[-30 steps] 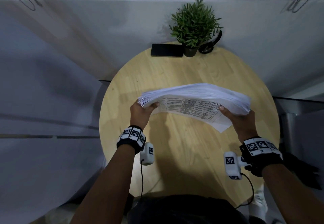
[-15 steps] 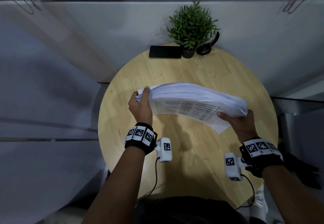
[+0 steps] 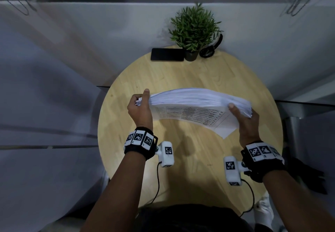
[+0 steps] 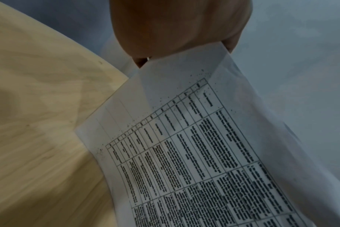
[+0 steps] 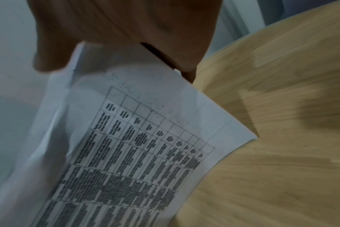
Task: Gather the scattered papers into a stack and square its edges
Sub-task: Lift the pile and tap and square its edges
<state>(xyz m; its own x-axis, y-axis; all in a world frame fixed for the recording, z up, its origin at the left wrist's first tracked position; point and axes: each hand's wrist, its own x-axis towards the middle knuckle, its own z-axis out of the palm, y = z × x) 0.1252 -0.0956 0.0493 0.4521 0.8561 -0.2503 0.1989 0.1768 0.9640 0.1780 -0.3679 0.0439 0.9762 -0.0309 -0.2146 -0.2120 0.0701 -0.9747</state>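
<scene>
Left hand [image 3: 139,111] grips the left end of the paper stack [image 3: 195,101] — thumb up along the stack's near face, tip past the top edge, other fingers curled around the far side with sheet corners poking out between them. Left wrist view shows only the heel of that hand [image 4: 177,29] closed over a corner of the printed sheet [image 4: 194,153]; individual fingers can't be told apart there.

Right hand [image 3: 244,122] grips the right end: thumb [image 3: 231,106] lies flat on the near face, the rest wrapped under and behind the stack's right edge. Right wrist view is motion-blurred; the hand [image 5: 126,30] is clamped on the sheet's top corner [image 5: 136,138], finger detail unclear.

The stack is held between both hands above the round wooden table [image 3: 190,159], roughly over its middle, long edge tipped toward the camera. It bows upward in the centre. Edges are not flush — the right end fans out, and the bottom sheet with the printed table hangs lower, its corner sticking out toward the right wrist.

At the far rim of the table: a black phone [image 3: 167,54], a small potted plant [image 3: 194,30] just right of it, and a black wristwatch [image 3: 210,49] beside the pot.
</scene>
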